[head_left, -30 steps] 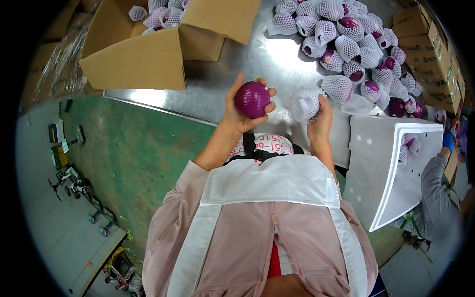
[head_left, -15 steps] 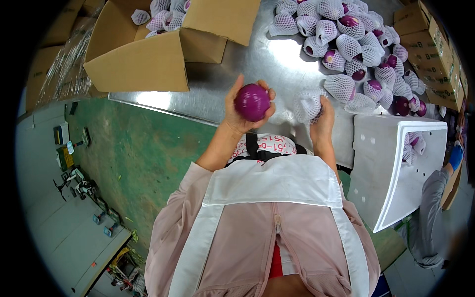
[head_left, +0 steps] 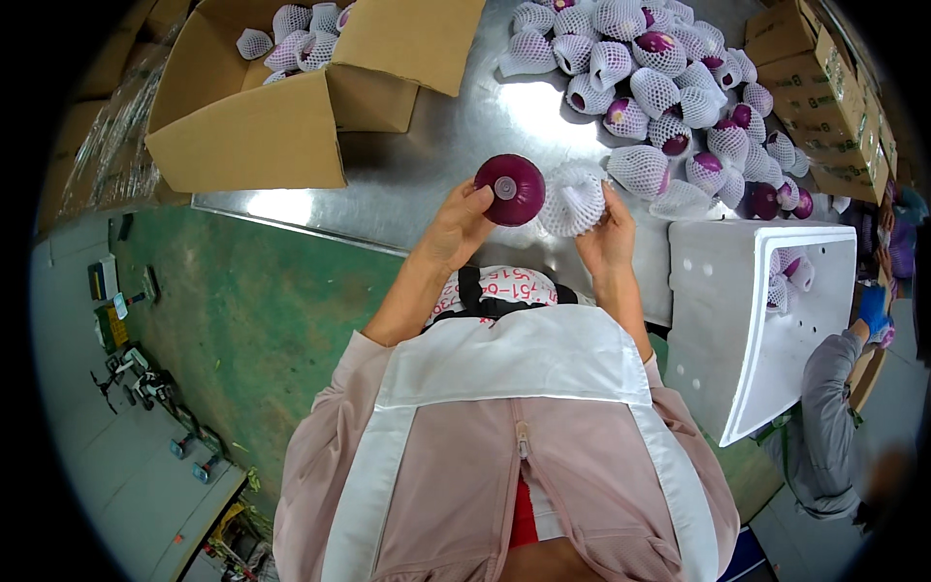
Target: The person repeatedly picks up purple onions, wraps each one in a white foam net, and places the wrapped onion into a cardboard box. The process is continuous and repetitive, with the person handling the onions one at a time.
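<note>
My left hand [head_left: 464, 225] grips a shiny purple onion [head_left: 517, 199], its round pale root end facing up. Close beside it, my right hand [head_left: 608, 233] pinches a crumpled white foam net sleeve [head_left: 570, 201]. The sleeve sits right by the onion's side; whether the two touch I cannot tell. Both are held over the near edge of the metal table [head_left: 388, 160]. To the upper right lies a heap of onions in foam nets [head_left: 655, 92], with a few purple ones showing bare at its near right end.
An open cardboard box [head_left: 242, 141] with several netted onions stands at the upper left. On the right, a white foam box [head_left: 713, 320] lies open with netted onions inside. Stacked cartons [head_left: 815, 97] stand beyond the heap. A co-worker's grey sleeve [head_left: 829, 407] and blue-gloved hand [head_left: 875, 312] show at far right.
My left hand has turned the onion so its root end shows and brought it toward the foam net sleeve. The sleeve has shifted closer to the onion. The whole view has moved slightly.
</note>
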{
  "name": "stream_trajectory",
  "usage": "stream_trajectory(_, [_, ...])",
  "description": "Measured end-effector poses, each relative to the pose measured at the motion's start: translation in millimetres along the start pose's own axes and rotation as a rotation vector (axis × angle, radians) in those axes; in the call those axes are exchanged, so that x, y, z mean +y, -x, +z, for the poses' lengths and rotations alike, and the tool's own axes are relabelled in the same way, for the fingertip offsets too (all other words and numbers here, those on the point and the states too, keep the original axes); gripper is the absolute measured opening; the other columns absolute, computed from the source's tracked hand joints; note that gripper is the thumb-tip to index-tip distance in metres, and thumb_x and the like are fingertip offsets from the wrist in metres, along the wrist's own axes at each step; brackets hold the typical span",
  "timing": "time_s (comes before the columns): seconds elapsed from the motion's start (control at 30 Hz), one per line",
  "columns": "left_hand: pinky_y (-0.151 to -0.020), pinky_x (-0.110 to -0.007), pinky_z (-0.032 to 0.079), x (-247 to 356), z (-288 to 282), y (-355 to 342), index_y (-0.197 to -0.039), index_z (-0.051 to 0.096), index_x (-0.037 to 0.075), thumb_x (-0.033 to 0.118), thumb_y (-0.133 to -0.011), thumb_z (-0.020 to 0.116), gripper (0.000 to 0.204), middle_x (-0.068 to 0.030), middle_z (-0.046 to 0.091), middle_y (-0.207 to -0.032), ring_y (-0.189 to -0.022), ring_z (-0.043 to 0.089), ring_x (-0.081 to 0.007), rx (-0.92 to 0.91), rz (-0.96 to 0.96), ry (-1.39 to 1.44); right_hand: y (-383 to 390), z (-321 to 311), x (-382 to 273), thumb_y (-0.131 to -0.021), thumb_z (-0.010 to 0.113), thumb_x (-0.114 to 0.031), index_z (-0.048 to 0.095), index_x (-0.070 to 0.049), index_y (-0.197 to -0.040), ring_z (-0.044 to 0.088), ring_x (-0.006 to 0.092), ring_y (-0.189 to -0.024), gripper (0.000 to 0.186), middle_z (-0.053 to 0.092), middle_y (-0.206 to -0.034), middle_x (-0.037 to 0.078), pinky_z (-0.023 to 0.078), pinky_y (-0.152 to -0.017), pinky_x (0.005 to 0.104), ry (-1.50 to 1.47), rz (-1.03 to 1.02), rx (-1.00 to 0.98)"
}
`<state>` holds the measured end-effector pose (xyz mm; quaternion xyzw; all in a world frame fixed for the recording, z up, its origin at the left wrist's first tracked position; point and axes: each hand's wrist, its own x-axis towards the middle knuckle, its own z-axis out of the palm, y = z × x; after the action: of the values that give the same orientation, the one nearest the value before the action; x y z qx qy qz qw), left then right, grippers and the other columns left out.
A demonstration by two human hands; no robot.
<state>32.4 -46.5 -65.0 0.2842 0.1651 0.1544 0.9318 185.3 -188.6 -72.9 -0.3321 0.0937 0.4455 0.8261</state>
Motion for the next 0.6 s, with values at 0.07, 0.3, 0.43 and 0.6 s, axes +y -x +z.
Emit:
stream_trajectory(0.07, [-0.099,-0.034,0.038,-1.1,-2.1,-0.1,-0.122,0.049,-0.003,0.022,-0.081,0.067,0.051,-0.0096,0.056,-0.118,-0.110,0.053,-0.0178,-0.008,0.001,0.008,-2.9,-3.5,0.4,-0.092,0.047,-0.015,0.056,-0.002,-0.105,0.061,0.0216,-0.097,0.021,0.063,-0.103,0.009,0.047,-0.090,0.0375,-0.024,0.023,-0.019])
stream_trajectory(0.3, [-0.100,-0.034,0.035,-4.2,15.1,1.4,-0.115,0.058,0.000,0.024,-0.076,0.072,0.048,-0.0067,0.058,-0.116,-0.108,0.053,-0.0173,-0.089,-0.086,-0.209,-1.0,6.4,7.4,-0.092,0.048,-0.016,0.057,-0.004,-0.105,0.060,0.0176,-0.096,0.020,0.062,-0.102,0.006,0.047,-0.086,0.0337,0.146,0.062,-0.188])
stream_trajectory(0.43, [-0.098,-0.035,0.038,-5.5,3.9,-2.1,-0.112,0.061,0.001,0.024,-0.071,0.077,0.050,-0.0074,0.055,-0.115,-0.110,0.051,-0.0185,-0.035,-0.051,-0.432,4.7,14.1,5.3,-0.091,0.052,-0.016,0.056,-0.003,-0.104,0.060,0.0132,-0.087,0.019,0.062,-0.095,0.005,0.048,-0.077,0.0271,0.288,0.012,-0.178])
stream_trajectory(0.6, [-0.092,-0.036,0.046,-1.3,10.6,-3.8,-0.111,0.062,-0.001,0.022,-0.061,0.083,0.059,-0.0127,0.044,-0.123,-0.116,0.047,-0.0233,0.088,0.100,-0.628,6.8,7.7,8.0,-0.087,0.063,-0.012,0.058,-0.004,-0.103,0.056,0.0080,-0.080,0.019,0.061,-0.090,0.001,0.045,-0.071,0.0224,0.609,-0.221,-0.151])
